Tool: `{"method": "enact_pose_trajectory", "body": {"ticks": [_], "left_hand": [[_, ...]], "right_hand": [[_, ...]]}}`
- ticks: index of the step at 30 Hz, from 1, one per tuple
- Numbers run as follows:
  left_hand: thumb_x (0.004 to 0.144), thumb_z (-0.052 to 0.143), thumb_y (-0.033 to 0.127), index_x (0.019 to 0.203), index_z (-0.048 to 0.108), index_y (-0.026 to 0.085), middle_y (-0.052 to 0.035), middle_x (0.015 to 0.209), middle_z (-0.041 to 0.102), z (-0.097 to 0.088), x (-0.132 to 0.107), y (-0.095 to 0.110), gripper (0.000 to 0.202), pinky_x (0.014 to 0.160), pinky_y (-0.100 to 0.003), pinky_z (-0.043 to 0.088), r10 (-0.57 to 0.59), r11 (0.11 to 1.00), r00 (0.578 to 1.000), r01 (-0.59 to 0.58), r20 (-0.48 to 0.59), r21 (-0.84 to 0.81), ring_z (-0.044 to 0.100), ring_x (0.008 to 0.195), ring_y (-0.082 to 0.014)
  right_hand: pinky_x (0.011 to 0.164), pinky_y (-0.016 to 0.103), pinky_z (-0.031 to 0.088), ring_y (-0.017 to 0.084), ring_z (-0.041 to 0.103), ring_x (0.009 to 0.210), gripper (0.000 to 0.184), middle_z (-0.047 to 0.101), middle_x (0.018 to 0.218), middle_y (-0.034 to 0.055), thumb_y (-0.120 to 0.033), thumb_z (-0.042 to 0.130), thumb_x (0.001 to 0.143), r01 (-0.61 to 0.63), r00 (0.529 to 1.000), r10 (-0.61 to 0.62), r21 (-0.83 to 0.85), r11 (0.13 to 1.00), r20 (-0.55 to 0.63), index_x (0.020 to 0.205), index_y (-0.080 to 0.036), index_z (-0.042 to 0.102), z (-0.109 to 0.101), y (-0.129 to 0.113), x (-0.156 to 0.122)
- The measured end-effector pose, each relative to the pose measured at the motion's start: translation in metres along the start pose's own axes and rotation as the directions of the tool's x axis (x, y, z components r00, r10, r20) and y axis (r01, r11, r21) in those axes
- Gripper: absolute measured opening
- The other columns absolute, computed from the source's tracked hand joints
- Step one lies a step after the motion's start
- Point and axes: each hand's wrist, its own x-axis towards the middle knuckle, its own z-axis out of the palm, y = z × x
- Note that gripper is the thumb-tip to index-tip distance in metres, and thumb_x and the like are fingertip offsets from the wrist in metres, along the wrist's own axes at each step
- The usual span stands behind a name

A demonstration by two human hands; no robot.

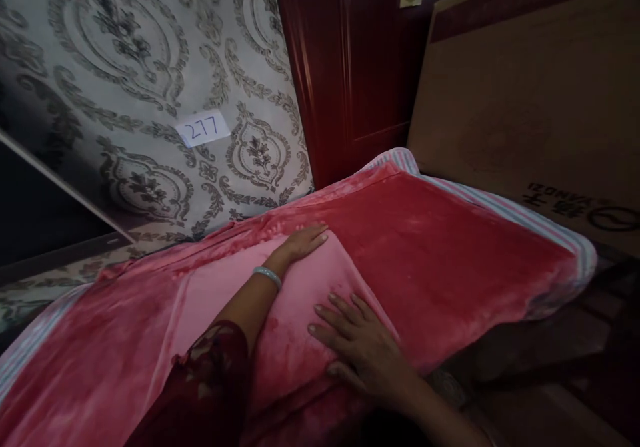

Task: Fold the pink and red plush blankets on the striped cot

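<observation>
A plush red and pink blanket lies spread over a bed whose striped mattress edge shows at the right. My left hand, with a pale bangle on the wrist, lies flat on a lighter pink folded part of the blanket, fingers stretched out. My right hand rests palm down on the same pink fold nearer to me, fingers spread. Neither hand grips anything.
A wall with grey ornamental wallpaper carries a paper label reading 277. A dark red wooden door stands behind the bed. A large brown cardboard box leans at the right.
</observation>
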Motion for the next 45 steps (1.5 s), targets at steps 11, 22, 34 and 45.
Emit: {"method": "enact_pose_trajectory", "body": {"ticks": [11, 22, 34, 45], "left_hand": [[0.103, 0.03, 0.054, 0.158, 0.035, 0.021, -0.0101, 0.166, 0.032, -0.004, -0.002, 0.021, 0.065, 0.126, -0.056, 0.013, -0.095, 0.985, 0.995, 0.098, -0.028, 0.143, 0.028, 0.154, -0.0281], [0.104, 0.023, 0.057, 0.151, 0.049, 0.019, -0.0052, 0.16, 0.045, -0.029, -0.129, 0.047, 0.066, 0.126, -0.038, 0.025, 0.115, 0.989, 0.987, -0.124, -0.111, -0.078, 0.04, 0.148, -0.0206], [0.104, 0.025, 0.055, 0.158, 0.035, 0.032, -0.0023, 0.168, 0.026, 0.014, -0.183, 0.042, 0.06, 0.126, -0.056, -0.001, 0.177, 0.98, 0.984, -0.178, 0.014, 0.087, 0.014, 0.158, -0.0244], [0.102, 0.03, 0.058, 0.158, 0.037, 0.029, -0.0028, 0.167, 0.031, -0.016, -0.107, -0.044, 0.064, 0.127, -0.045, 0.017, -0.046, 0.998, 0.998, 0.048, -0.034, 0.044, 0.025, 0.155, -0.023]], "right_hand": [[0.12, 0.06, 0.027, 0.031, 0.028, 0.152, 0.054, 0.044, 0.159, 0.0038, -0.052, 0.05, 0.102, 0.0, 1.0, -0.001, -0.067, 0.998, -0.012, 0.153, -0.035, 0.047, 0.003, 0.004, 0.0], [0.121, 0.066, 0.018, 0.032, 0.038, 0.147, 0.051, 0.052, 0.153, 0.0071, -0.043, 0.045, 0.103, 0.055, 0.998, -0.055, -0.011, 0.998, -0.028, 0.154, -0.034, 0.047, -0.015, -0.003, 0.0], [0.123, 0.059, 0.021, 0.03, 0.033, 0.15, 0.058, 0.043, 0.16, 0.0048, -0.048, 0.06, 0.097, 0.301, 0.942, -0.311, 0.093, 0.949, 0.125, 0.152, -0.036, 0.048, 0.023, -0.04, 0.034], [0.124, 0.056, 0.019, 0.026, 0.024, 0.154, 0.062, 0.036, 0.164, 0.0021, -0.056, 0.056, 0.098, 0.282, 0.94, -0.303, 0.14, 0.949, 0.16, 0.156, -0.039, 0.041, 0.019, -0.036, 0.029]]}}
